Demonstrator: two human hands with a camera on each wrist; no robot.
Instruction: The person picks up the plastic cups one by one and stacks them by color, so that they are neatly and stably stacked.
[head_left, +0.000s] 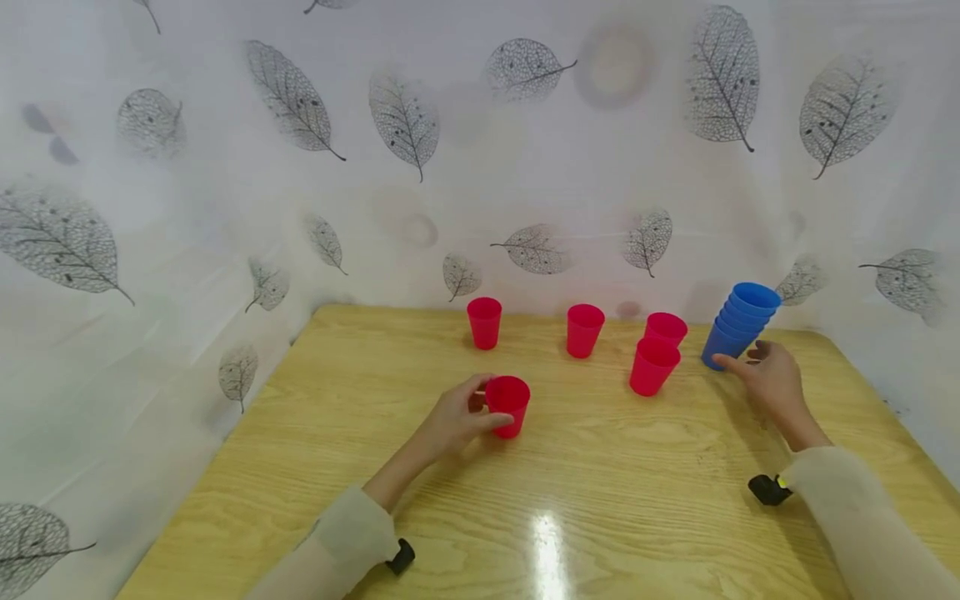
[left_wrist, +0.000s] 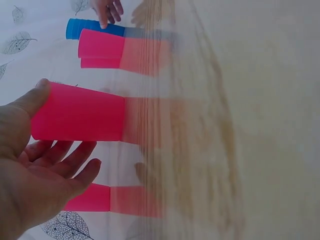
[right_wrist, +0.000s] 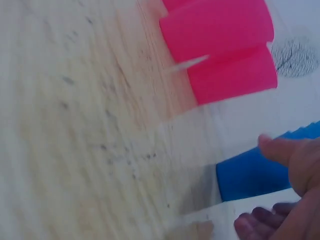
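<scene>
My left hand (head_left: pixel 459 419) holds a red plastic cup (head_left: pixel 507 408) standing upright on the table, the thumb on its near side and the fingers curved round the far side. In the left wrist view the thumb (left_wrist: pixel 37 95) lies against this cup near its rim. My right hand (head_left: pixel 772 387) is beside a stack of several nested blue cups (head_left: pixel 738 325) at the back right. Its thumb lies at the stack's lower part, while the other fingers (right_wrist: pixel 255 225) stand apart from it in the right wrist view. The stack leans slightly right in the head view.
Two red cups, one left (head_left: pixel 484 323) and one farther right (head_left: pixel 584 331), stand along the table's back edge. Nearer the blue stack, a red cup (head_left: pixel 655 367) stands partly in front of another red cup (head_left: pixel 667 326). A leaf-patterned sheet (head_left: pixel 465 183) hangs behind the wooden table (head_left: pixel 600 500).
</scene>
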